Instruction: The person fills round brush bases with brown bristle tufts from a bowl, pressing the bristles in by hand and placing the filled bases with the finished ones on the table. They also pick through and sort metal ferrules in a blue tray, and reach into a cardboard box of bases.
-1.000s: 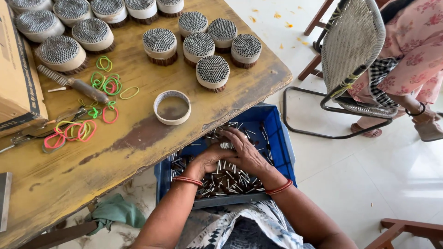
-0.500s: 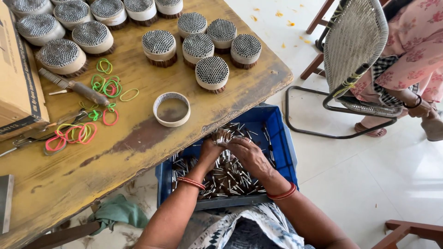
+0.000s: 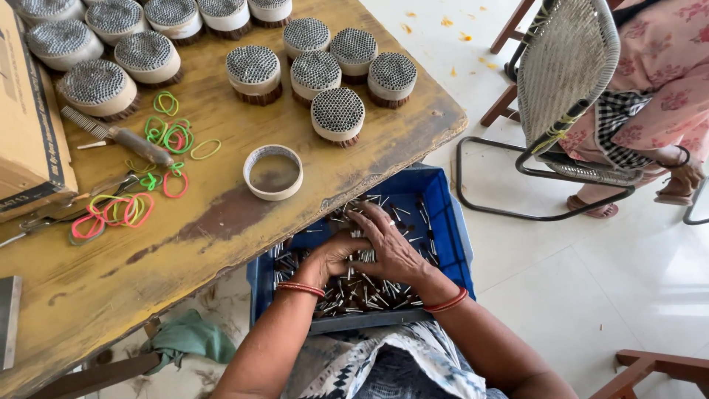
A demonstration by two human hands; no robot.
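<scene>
The head view showed both hands had slid together in the blue crate at lower middle. The left hand was clenched around little metal sticks; the right hand lay flat, fingers released, gathering more.
</scene>
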